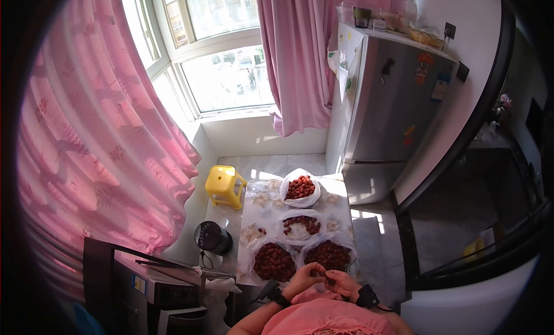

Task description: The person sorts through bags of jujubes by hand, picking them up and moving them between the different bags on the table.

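My left hand (304, 279) and my right hand (343, 283) meet at the table's near edge, fingertips pinched close together. Whatever lies between the fingers is too small to make out. Just beyond them, two plastic bags hold heaps of small dark red fruits, like red dates: the left heap (274, 261) and the right heap (328, 255). Behind these, a middle white bag (299, 231) has fewer fruits around its inner edge. At the table's far end, another white bag (284, 188) holds brighter red fruits (300, 187).
The bags stand on a table with a patterned cover (261, 205). To its left are a yellow stool (222, 179) and a black round bin-like object (213, 238). A fridge (395, 98) rises behind on the right. Pink curtains (109, 133) hang beside the window.
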Motion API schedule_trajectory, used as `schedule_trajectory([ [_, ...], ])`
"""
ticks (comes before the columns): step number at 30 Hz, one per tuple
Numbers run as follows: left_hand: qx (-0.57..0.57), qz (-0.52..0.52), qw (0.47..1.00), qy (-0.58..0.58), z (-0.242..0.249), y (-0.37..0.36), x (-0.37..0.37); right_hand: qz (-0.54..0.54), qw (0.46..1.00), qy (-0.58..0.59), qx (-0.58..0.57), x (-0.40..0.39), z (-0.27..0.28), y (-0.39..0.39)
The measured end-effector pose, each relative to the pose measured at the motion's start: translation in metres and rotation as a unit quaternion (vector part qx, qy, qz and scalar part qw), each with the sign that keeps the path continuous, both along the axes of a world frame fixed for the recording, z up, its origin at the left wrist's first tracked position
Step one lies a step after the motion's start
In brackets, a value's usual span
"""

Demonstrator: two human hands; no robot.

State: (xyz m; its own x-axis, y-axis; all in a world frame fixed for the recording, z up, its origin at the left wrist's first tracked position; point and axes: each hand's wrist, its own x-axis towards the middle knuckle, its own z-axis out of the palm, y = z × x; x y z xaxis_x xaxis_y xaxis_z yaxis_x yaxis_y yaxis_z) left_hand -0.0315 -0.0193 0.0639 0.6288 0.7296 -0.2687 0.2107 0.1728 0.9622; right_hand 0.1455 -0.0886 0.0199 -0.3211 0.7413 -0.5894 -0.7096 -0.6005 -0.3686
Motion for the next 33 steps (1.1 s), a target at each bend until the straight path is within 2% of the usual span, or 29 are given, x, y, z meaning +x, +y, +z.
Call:
schedule_trajectory([
  [4, 0.019, 0.023, 0.999, 0.039, 0.005, -0.001, 0.002, -0.009, 0.999, -0.036, 0.025, -0.002, 0.003, 0.002],
  [8, -0.008, 0.001, 0.999, 0.051, -0.002, 0.001, -0.001, -0.016, 0.998, -0.041, 0.034, -0.001, 0.001, 0.003],
  [11, -0.037, -0.003, 0.999, 0.024, -0.003, 0.003, -0.002, -0.01, 1.0, 0.0, 0.011, 0.001, 0.001, 0.005],
  [16, 0.013, -0.006, 1.0, -0.027, -0.008, 0.006, 0.001, -0.007, 1.0, 0.007, 0.0, 0.002, 0.002, 0.006],
  [19, 0.019, 0.028, 0.999, -0.007, 0.001, 0.006, 0.004, -0.009, 0.999, -0.024, 0.028, 0.001, 0.0, 0.006],
  [22, 0.021, 0.012, 1.0, 0.017, -0.008, 0.009, 0.001, -0.005, 0.999, -0.05, 0.02, -0.001, 0.007, 0.009],
  [25, -0.025, 0.009, 0.999, -0.021, -0.004, 0.01, -0.001, -0.018, 1.0, -0.025, 0.003, -0.002, 0.01, 0.011],
  [28, 0.003, 0.0, 1.0, -0.02, -0.008, 0.012, -0.003, -0.013, 1.0, 0.017, -0.008, -0.001, 0.002, 0.012],
  [33, -0.006, 0.006, 1.0, -0.021, 0.0, 0.012, -0.002, 0.001, 1.0, -0.014, -0.007, -0.003, 0.011, 0.014],
])
